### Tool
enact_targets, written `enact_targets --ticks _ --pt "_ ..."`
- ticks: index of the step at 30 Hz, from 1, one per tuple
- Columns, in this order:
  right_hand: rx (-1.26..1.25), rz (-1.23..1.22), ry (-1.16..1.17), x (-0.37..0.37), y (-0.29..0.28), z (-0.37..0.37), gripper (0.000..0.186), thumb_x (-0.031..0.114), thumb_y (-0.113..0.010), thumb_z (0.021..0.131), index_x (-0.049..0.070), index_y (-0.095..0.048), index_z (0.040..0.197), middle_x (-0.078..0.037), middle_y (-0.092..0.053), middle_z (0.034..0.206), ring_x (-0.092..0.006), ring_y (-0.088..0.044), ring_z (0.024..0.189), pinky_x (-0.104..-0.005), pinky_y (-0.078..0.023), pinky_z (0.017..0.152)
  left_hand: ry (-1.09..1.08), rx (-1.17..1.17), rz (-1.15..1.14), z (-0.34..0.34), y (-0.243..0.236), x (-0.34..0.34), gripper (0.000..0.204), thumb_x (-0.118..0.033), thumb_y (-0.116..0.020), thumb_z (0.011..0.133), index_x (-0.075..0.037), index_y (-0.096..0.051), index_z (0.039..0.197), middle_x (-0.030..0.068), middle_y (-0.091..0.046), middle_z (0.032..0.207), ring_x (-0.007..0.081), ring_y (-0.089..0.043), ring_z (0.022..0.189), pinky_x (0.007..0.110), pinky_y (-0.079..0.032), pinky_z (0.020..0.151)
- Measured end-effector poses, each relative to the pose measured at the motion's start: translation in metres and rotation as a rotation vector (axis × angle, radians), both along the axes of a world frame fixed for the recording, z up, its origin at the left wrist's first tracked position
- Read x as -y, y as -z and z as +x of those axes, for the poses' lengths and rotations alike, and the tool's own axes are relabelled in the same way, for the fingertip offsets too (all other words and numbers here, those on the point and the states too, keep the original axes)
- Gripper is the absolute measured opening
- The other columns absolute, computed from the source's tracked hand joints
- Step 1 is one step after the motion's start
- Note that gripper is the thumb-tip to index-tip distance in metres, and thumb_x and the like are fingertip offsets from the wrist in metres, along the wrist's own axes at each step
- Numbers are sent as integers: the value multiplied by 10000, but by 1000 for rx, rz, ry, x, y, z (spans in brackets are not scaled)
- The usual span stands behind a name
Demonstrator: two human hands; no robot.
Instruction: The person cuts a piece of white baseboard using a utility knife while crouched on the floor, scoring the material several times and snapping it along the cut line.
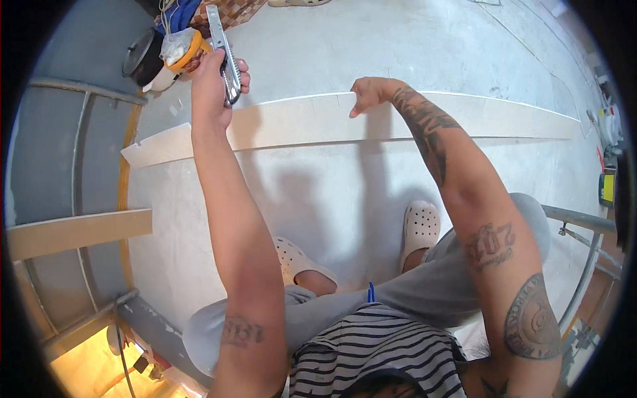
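My left hand (219, 77) is closed on a utility knife (230, 71), which points away from me at the upper middle. A long pale board strip (295, 119) lies crosswise on the light gray surface under me. My right hand (371, 94) is at the strip's far edge, fingers bent and apart, holding nothing that I can see; whether it touches the strip is unclear. The strip's left part passes behind my left forearm. My feet in pale perforated clogs (422, 222) are on the near side of the strip.
A black pot (139, 58), an orange container with a plastic bag (186, 52) and checked fabric sit at upper left. Metal rails (85, 126) run along both sides, with another board (79, 229) across the left one. Part of another clog (295, 2) shows at the top.
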State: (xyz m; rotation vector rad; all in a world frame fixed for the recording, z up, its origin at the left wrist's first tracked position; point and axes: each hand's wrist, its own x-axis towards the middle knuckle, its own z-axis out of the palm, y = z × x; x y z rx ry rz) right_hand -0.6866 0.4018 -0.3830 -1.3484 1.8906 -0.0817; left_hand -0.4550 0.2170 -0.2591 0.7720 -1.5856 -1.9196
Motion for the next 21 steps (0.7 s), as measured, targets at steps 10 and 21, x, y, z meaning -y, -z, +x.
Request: enact_targets --ticks 10,21 --pt "-237 -193 43 13 64 -9 603 393 -784 704 -14 -618 1117 -203 -683 1035 -365 -650 995 -441 -507 872 -126 279 -113 -1 25 -23 362 -357 -449 1028 -46 -512 1202 50 -586 691 109 -517 497 255 -410 432" --pt "-346 -276 197 4 121 -6 735 414 -788 695 43 -517 1270 -238 -496 1239 -401 -454 1203 -457 -402 1032 -93 398 -20 -1 143 -30 361 -325 -504 1009 -65 -495 1259 40 -580 697 101 -497 471 255 -388 396"
